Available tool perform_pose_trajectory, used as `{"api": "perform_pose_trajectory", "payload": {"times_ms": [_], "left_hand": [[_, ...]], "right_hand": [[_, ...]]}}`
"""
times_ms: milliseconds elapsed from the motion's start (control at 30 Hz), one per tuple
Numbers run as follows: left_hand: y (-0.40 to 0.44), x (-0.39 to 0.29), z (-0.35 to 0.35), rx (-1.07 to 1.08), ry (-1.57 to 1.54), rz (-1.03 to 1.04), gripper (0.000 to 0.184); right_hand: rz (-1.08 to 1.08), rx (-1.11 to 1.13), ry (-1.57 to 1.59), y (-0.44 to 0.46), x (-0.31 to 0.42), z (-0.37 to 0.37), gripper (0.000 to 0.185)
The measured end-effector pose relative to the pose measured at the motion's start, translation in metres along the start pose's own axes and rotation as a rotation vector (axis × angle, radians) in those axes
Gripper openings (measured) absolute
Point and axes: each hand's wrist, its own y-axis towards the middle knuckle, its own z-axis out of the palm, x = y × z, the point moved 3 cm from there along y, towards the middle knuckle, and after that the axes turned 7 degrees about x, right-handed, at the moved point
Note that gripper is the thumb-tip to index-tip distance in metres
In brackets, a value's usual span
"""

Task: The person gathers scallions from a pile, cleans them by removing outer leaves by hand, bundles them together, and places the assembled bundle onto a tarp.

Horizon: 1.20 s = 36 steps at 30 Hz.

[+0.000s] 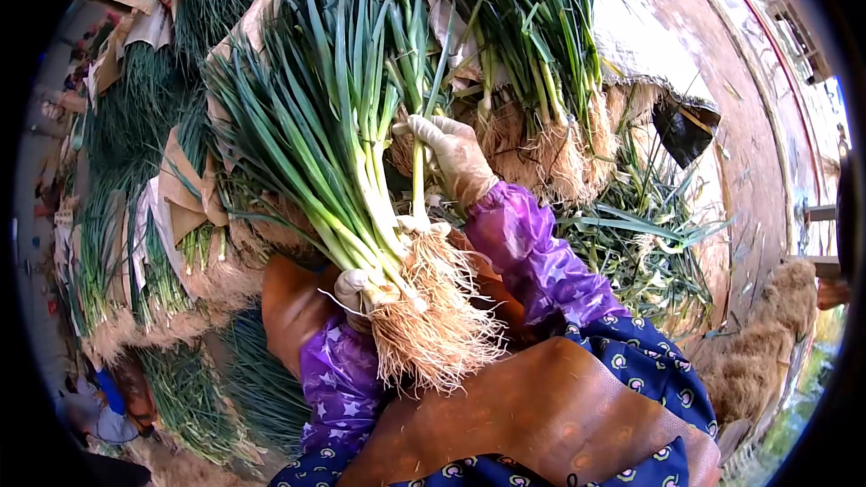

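A bunch of green garlic (pixel 361 176), with long flat leaves, pale stems and shaggy tan roots (pixel 433 316), fills the middle of the head view. My left hand (pixel 352 293), in a whitish glove, is closed round the stems just above the roots; the bunch hides most of its fingers. My right hand (pixel 454 155), gloved too, pinches a single green garlic stalk (pixel 418 182) partway up, at the bunch's right side. The base of that stalk lies against the other roots. Both forearms wear purple star-patterned sleeves (pixel 555 257).
More green garlic (pixel 541 63) lies behind, roots towards me. Cut leaf scraps (pixel 636 257) are heaped at right, beside a dark plastic piece (pixel 686 129). Wrapped bundles (pixel 194 252) line the left. A brown apron (pixel 505 415) covers my lap. Fibrous tan clumps (pixel 753 365) sit far right.
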Motion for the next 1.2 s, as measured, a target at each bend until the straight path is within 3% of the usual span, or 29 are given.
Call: {"api": "perform_pose_trajectory", "payload": {"times_ms": [67,133,200,267,300,333,400,433,500,533,600,667,733,767,833,900,933,1000,1033,1067,1133,1200], "left_hand": [[-0.001,-0.002,-0.001,0.002,0.005,0.005,0.044],[-0.003,-0.004,-0.003,0.007,-0.003,0.008,0.044],[-0.001,-0.002,-0.003,0.011,-0.016,0.010,0.044],[-0.001,-0.004,-0.002,0.015,-0.017,0.014,0.044],[-0.001,-0.006,-0.001,0.018,-0.013,0.020,0.044],[-0.003,-0.006,0.000,0.018,-0.022,0.024,0.044],[-0.007,-0.010,0.001,0.018,-0.018,0.035,0.045],[-0.010,-0.012,0.001,0.017,-0.020,0.040,0.045],[-0.013,-0.013,-0.002,0.016,-0.018,0.047,0.045],[-0.015,-0.012,-0.002,0.017,-0.022,0.046,0.045],[-0.016,-0.008,-0.001,0.022,-0.020,0.039,0.045],[-0.016,-0.001,0.004,0.021,-0.022,0.020,0.045],[-0.017,0.005,0.007,0.026,-0.016,0.008,0.046],[-0.018,0.007,0.009,0.032,-0.013,0.006,0.046],[-0.021,0.001,0.012,0.070,-0.020,0.021,0.046],[-0.030,-0.016,0.021,0.176,-0.021,0.057,0.046],[-0.035,-0.025,0.029,0.258,-0.021,0.068,0.046],[-0.039,-0.037,0.039,0.369,-0.018,0.086,0.046],[-0.039,-0.038,0.039,0.370,-0.013,0.086,0.046],[-0.039,-0.037,0.035,0.359,-0.014,0.080,0.047],[-0.035,-0.029,0.024,0.226,-0.008,0.062,0.047],[-0.028,-0.024,0.015,0.145,-0.004,0.038,0.047]], "right_hand": [[-0.099,-0.096,-0.091,-0.015,0.001,0.004,0.027],[-0.030,-0.069,-0.035,-0.037,0.000,0.007,0.031],[0.121,0.120,-0.110,-0.065,-0.006,0.011,0.028],[0.017,0.250,0.072,-0.087,-0.008,0.018,0.019],[0.227,0.296,0.101,-0.107,0.015,0.016,0.017],[0.276,0.401,0.053,-0.115,0.001,-0.003,0.021],[0.192,0.489,-0.101,-0.135,0.004,-0.018,0.029],[0.155,0.520,0.085,-0.149,-0.001,-0.032,0.029],[0.312,0.441,-0.027,-0.170,0.001,-0.068,0.026],[0.400,0.351,-0.327,-0.168,-0.006,-0.090,0.028],[0.115,0.281,-1.609,-0.156,-0.013,-0.127,0.046],[-0.414,0.108,-1.379,-0.136,0.028,-0.085,0.068],[-0.273,0.476,-0.551,-0.107,0.025,-0.044,0.072],[-0.262,0.620,-0.646,-0.089,0.012,-0.030,0.062],[0.045,0.763,-0.448,-0.066,0.001,-0.010,0.044],[0.036,0.905,-0.658,-0.064,0.028,0.004,0.026],[0.046,0.911,-0.654,-0.064,0.031,0.008,0.026],[-0.294,1.012,-0.898,-0.068,0.041,0.019,0.021],[-0.066,1.077,-0.863,-0.078,0.038,0.027,0.015],[-0.069,1.071,-0.900,-0.083,0.047,0.034,0.021],[-0.003,1.396,-0.528,-0.099,0.045,0.032,0.024],[-0.012,1.353,-0.689,-0.112,0.043,0.029,0.019]]}}
